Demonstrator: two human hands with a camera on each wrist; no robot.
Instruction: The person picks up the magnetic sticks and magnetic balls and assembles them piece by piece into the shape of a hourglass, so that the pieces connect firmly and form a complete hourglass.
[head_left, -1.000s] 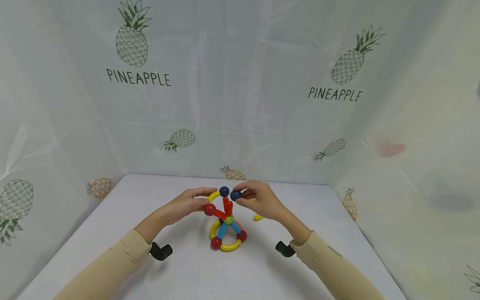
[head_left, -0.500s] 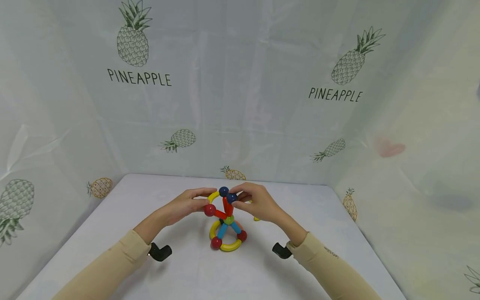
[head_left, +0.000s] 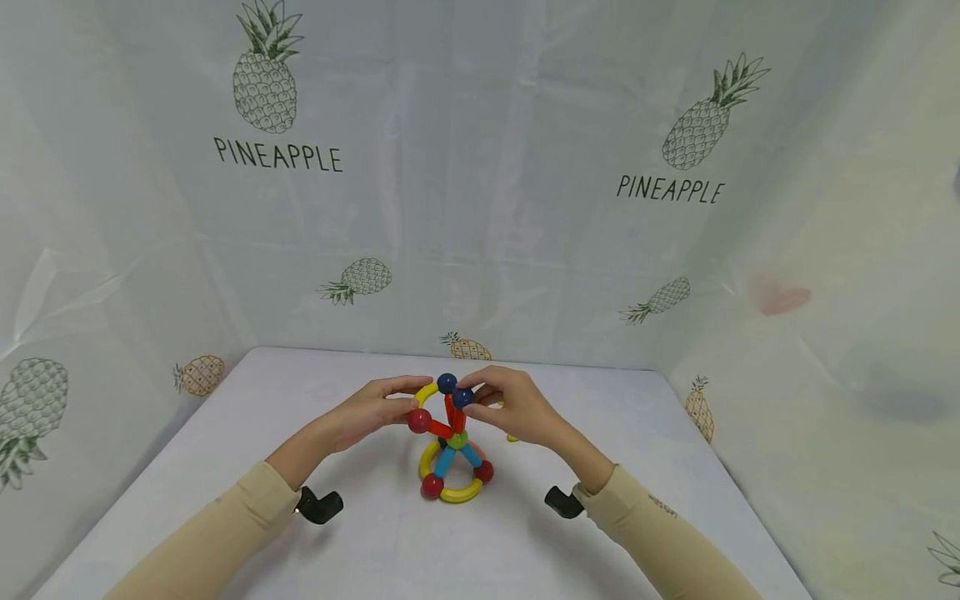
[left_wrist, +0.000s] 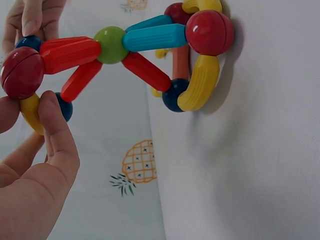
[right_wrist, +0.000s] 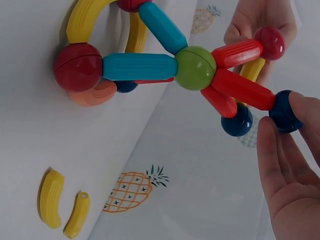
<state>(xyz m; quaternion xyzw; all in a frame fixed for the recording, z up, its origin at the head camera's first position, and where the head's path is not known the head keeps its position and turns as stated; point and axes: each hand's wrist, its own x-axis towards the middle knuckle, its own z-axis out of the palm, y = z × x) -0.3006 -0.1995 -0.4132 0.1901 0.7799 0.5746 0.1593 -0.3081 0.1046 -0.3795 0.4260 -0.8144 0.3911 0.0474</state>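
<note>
A magnetic stick-and-ball model stands on the table, with a green ball (head_left: 458, 440) at its middle. Blue sticks (right_wrist: 140, 67) run down from it to a base ring of curved yellow rods and red balls; red sticks (right_wrist: 245, 90) fan out above. My left hand (head_left: 375, 408) pinches the upper curved yellow rod (left_wrist: 31, 112), close by a red ball (left_wrist: 22, 72). Between thumb and fingers, my right hand (head_left: 517, 404) holds a dark blue ball (right_wrist: 284, 111) against the end of one red stick. Another dark blue ball (right_wrist: 237, 120) tops a neighbouring red stick.
Two loose curved yellow rods, one wider (right_wrist: 51, 200) and one slimmer (right_wrist: 76, 215), lie on the white table (head_left: 375, 542) behind my right hand. A pineapple-print curtain (head_left: 480, 208) hangs behind and along the sides.
My right hand has moved left and slightly down, bringing its blue ball from beside the model onto a red stick's end. The left hand has stayed in place.
</note>
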